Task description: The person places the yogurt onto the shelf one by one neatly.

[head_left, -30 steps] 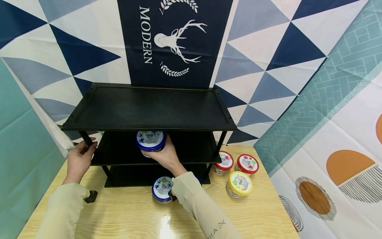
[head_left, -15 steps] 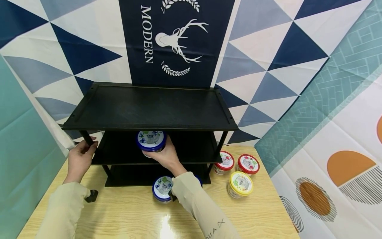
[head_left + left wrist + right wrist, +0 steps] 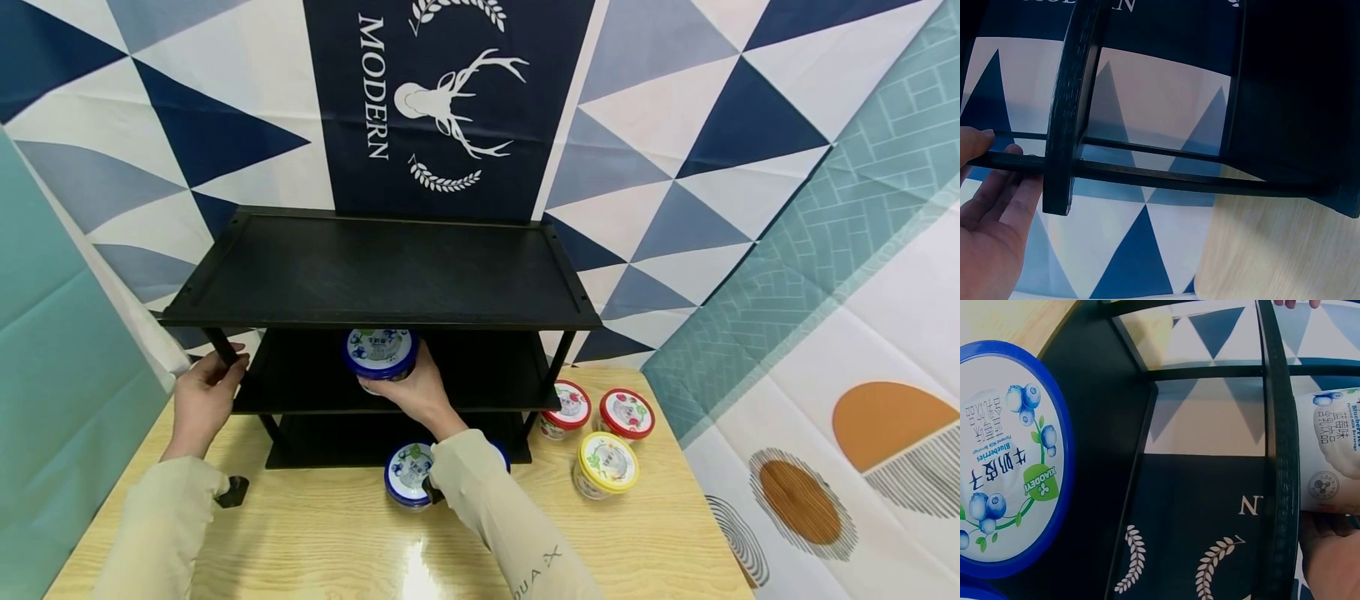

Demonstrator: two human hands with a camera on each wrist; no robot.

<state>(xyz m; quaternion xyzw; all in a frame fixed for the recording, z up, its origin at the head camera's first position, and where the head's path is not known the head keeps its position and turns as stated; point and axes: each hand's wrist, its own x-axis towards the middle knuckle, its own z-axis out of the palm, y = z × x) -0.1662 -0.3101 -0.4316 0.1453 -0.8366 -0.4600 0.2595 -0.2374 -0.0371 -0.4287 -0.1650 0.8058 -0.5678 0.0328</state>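
Observation:
A black three-tier shelf rack (image 3: 382, 267) stands on the table against the wall. My left hand (image 3: 201, 407) grips its left front post (image 3: 222, 347); in the left wrist view the thumb and fingers of that hand (image 3: 994, 228) lie on opposite sides of the post. My right hand (image 3: 420, 390) holds a blue-lidded blueberry milk tub (image 3: 379, 350) over the middle tier, under the top board. The right wrist view shows the side of this tub (image 3: 1332, 450) above my fingers. Below the right forearm, another blue-lidded tub (image 3: 409, 473) rests before the bottom tier.
Part of a further blue lid (image 3: 501, 454) peeks out beside the right sleeve. Right of the rack stand two red-lidded tubs (image 3: 627, 413) and a yellow-lidded tub (image 3: 606, 463). Patterned cloth covers the walls behind and at both sides of the wooden table (image 3: 322, 533).

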